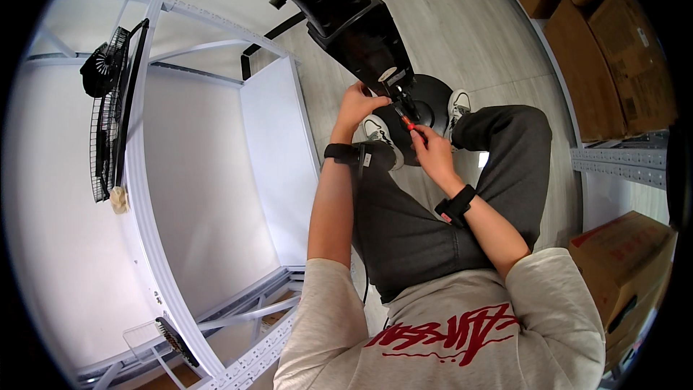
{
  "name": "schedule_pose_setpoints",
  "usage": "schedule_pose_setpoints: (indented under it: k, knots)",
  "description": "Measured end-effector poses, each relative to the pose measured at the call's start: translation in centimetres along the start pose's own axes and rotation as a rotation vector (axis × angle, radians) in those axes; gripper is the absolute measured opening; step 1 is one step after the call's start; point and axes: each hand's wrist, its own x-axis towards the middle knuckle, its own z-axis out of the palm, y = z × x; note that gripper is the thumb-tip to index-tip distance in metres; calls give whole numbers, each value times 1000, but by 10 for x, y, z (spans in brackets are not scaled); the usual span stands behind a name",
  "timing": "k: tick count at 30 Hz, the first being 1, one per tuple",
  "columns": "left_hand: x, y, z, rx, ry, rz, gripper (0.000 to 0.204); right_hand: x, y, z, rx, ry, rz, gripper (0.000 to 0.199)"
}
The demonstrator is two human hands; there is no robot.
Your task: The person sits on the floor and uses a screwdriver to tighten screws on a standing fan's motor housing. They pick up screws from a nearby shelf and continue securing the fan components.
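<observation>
A black fan body (364,32) slants down from the top to a round black base (429,94) on the floor between my shoes. My left hand (355,108) grips the lower end of the housing, its thumb laid across near the joint and the other fingertips partly hidden behind it. In my right hand (435,153) is a screwdriver (409,123) with a red and black handle, held by closed fingers. Its tip points up to the joint beneath the housing, close to my left thumb. Whether the tip sits in a screw is too small to tell.
On the left, a white metal shelf (155,173) holds a black wire fan grille (108,115). Cardboard boxes (585,65) are stacked on a rack at the right, with another carton (621,267) below. My legs (505,152) flank the base.
</observation>
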Motion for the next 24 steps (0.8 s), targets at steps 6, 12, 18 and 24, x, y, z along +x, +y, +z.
schedule_pose_setpoints:
  k: [6,12,18,24]
  knots:
    - [6,-17,-1,18,31,11,42,1,-3,16,159,-57,131,32]
    - [9,-20,2,22,42,33,44,11,17,32,264,-20,259,34]
    - [8,-23,1,40,57,46,46,12,18,31,646,-96,386,34]
    - [4,-13,4,50,54,11,45,7,2,26,695,-101,452,24]
